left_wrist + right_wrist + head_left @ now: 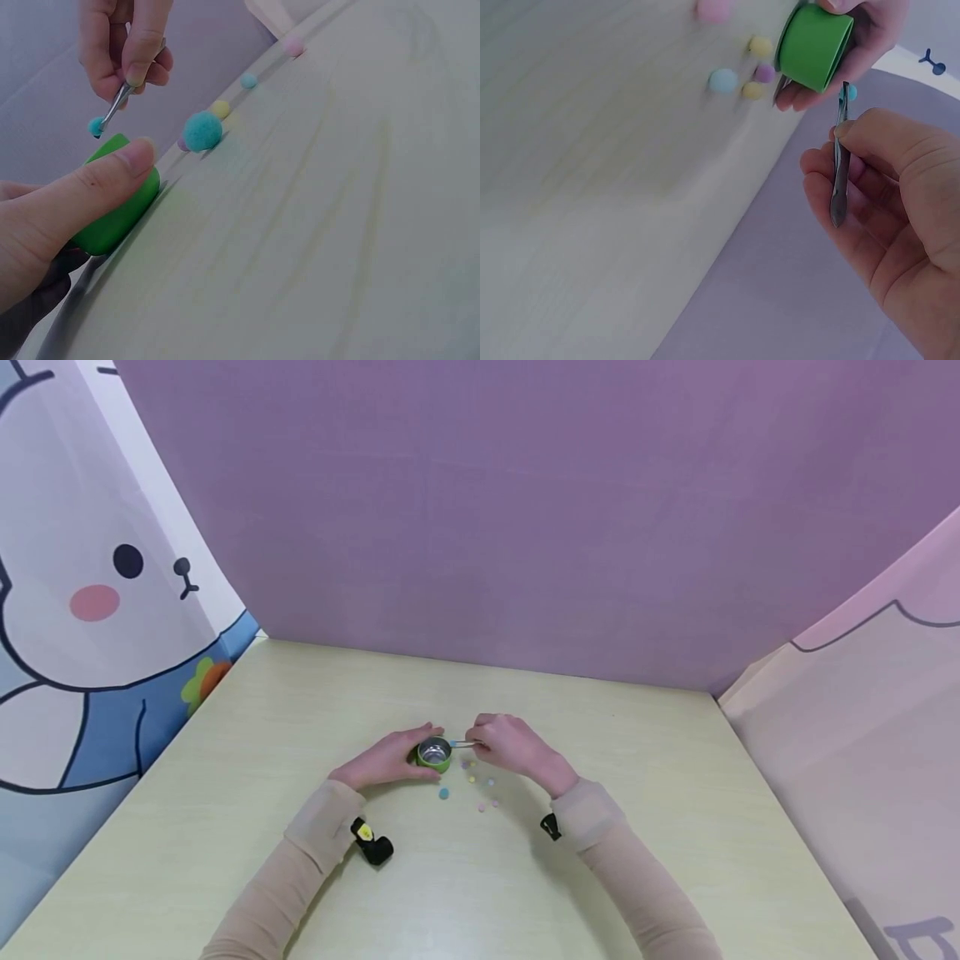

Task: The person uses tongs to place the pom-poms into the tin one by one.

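My left hand (392, 757) holds a small green cup (434, 766) with a shiny metal inside, thumb on the near side and fingers beyond it. In the left wrist view the thumb lies across the green wall. Between the thumb and fingers of my right hand (517, 747) is a pair of metal tweezers (841, 180), pointing toward the cup. A small teal pompom (96, 126) sits in the tweezer tips, close to the cup's rim. In the head view the cup's opening faces up, and its metal bottom shows no pompom that I can make out.
Several small pompoms lie on the pale wooden table (675, 793) right of the cup: a larger teal pompom (444, 793), a yellow pompom (760, 46), a purple pompom (764, 73), a pale blue pompom (723, 80) and a pink pompom (482, 808). A purple backdrop (487, 527) stands behind.
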`<state>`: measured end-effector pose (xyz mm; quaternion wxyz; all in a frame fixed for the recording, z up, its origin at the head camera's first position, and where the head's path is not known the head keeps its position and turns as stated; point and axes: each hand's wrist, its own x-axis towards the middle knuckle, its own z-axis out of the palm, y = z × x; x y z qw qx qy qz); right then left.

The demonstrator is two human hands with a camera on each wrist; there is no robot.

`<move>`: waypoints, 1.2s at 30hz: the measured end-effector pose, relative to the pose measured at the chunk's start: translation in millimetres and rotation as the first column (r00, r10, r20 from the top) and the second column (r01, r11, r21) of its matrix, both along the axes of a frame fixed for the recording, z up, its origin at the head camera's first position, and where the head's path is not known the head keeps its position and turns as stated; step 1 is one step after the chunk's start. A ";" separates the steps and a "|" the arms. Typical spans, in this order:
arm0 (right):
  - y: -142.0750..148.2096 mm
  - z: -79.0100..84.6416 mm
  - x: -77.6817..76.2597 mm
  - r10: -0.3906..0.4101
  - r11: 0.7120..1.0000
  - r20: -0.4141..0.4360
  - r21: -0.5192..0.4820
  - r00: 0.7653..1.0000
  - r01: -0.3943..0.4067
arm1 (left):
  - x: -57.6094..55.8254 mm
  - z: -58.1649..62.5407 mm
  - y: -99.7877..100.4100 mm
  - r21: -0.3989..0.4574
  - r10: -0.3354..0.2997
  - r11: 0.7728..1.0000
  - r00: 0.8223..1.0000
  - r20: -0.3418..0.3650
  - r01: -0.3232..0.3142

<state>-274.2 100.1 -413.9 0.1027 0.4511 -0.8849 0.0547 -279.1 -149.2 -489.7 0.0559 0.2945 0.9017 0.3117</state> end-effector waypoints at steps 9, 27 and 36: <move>-7.1 3.5 0.5 -0.003 1.000 0.013 0.026 1.000 0.002 | -1.8 -2.4 0.1 0.004 0.001 1.000 1.000 -0.004 -0.001; -14.3 2.2 -0.6 -0.004 1.000 0.063 0.028 0.998 0.002 | 0.6 0.2 -0.1 0.002 -0.003 1.000 1.000 -0.005 0.003; -15.8 3.6 0.2 -0.008 0.999 0.062 0.036 0.998 0.006 | -0.3 -0.4 -0.2 0.012 -0.012 1.000 1.000 -0.002 0.012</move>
